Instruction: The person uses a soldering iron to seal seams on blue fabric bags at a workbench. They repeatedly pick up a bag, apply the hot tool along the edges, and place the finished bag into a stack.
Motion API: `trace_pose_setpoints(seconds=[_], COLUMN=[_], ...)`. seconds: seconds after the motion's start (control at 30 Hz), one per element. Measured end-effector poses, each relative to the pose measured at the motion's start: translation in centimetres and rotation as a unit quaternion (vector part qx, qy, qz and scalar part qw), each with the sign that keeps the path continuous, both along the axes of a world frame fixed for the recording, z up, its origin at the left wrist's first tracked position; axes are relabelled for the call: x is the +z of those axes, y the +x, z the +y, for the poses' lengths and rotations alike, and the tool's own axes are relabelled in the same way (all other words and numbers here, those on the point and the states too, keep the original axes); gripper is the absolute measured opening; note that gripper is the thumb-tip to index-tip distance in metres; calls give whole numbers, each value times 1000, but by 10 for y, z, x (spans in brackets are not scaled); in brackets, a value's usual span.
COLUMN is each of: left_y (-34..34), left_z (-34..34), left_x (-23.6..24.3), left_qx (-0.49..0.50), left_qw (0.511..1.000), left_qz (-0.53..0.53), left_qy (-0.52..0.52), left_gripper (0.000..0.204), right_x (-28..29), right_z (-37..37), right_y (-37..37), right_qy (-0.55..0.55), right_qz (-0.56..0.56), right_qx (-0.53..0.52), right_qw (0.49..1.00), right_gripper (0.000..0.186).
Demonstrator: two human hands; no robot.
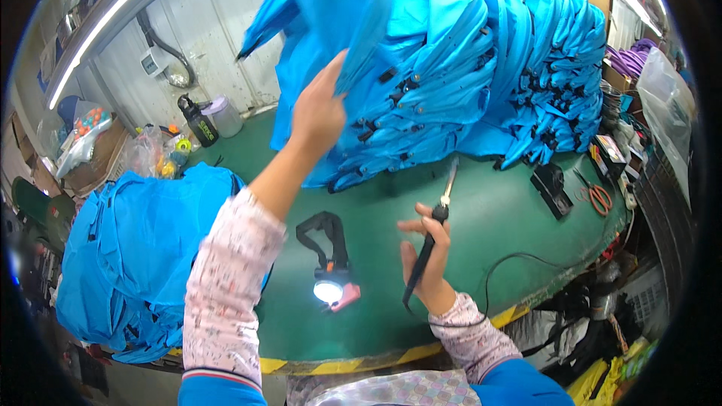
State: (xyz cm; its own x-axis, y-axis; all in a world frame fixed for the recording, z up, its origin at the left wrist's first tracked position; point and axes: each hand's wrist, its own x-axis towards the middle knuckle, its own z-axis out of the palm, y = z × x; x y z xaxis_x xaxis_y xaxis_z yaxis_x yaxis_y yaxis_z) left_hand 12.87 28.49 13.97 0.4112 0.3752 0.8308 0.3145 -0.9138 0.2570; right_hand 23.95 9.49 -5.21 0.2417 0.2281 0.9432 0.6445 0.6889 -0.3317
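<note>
My left hand (320, 109) is closed on the edge of a bright blue fabric piece (331, 11), which hangs raised in front of a large pile of like blue pieces (444, 68) with small black fittings. My right hand (432, 256) grips a soldering iron (427, 252) by its black handle, the metal tip pointing up and away; some of its fingers stick out. A black cord (519, 257) runs from the handle across the green table (376, 256). Between my arms lies a lit headlamp (329, 290) with a black strap, a small pink item (347, 297) beside it.
Another blue fabric heap (150, 248) sits at the left table edge. At the back left stand a black bottle (197, 120) and a translucent container (223, 116). Orange-handled scissors (599, 199) and a black holder-like object (551, 189) lie on the right. Yellow-black tape (338, 366) lines the front edge.
</note>
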Motion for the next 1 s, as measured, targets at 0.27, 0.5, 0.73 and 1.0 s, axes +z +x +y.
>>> trace_pose_setpoints(seconds=[0.27,0.5,0.73,1.0], left_y=[193,131,-175,-333], left_z=[86,56,-90,-50], left_x=[0,-41,-162,-194], left_qx=[122,85,159,407], left_qw=[960,978,969,849], left_qz=[241,42,188,331], left_qy=[-77,185,-20,-70], left_gripper=[64,72,52,55], right_x=[-13,-15,-3,0], right_z=[-4,-3,-13,-35], right_y=[21,26,7,-43], right_qy=[-83,-116,-92,-117], right_qz=[61,100,131,-2], right_qx=[15,14,81,104], right_qw=[995,988,984,988], right_gripper=[46,44,40,41])
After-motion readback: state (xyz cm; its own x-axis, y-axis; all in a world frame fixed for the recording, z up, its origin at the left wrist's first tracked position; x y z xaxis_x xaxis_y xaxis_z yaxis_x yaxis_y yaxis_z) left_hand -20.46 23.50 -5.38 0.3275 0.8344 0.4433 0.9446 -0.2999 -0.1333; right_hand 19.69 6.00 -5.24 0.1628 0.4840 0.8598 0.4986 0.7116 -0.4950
